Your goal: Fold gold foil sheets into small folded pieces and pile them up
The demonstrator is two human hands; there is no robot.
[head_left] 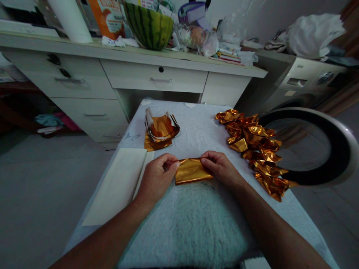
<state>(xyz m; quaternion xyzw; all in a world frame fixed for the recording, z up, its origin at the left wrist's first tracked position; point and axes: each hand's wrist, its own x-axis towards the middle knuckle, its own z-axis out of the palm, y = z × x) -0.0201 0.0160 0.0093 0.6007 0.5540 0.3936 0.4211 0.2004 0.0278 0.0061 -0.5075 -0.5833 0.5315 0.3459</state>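
Note:
A folded rectangle of gold foil paper [193, 172] is held between my two hands, just above the cloth-covered table. My left hand [158, 173] pinches its upper left corner between thumb and fingers. At the upper right corner, my right hand [221, 168] grips it the same way. Beyond my left hand sits a curled stack of gold foil sheets [161, 129] with pale backs. To the right lies a long heap of folded gold foil pieces [252, 145], crumpled and pointed in shape.
White paper sheets [117, 183] lie left of my left arm on the table cloth [196, 123]. Behind stands a white desk [157, 73] bearing a cut watermelon [148, 26], an orange packet [108, 18] and plastic bags. A washing machine's open round door [343, 149] borders the table's right side.

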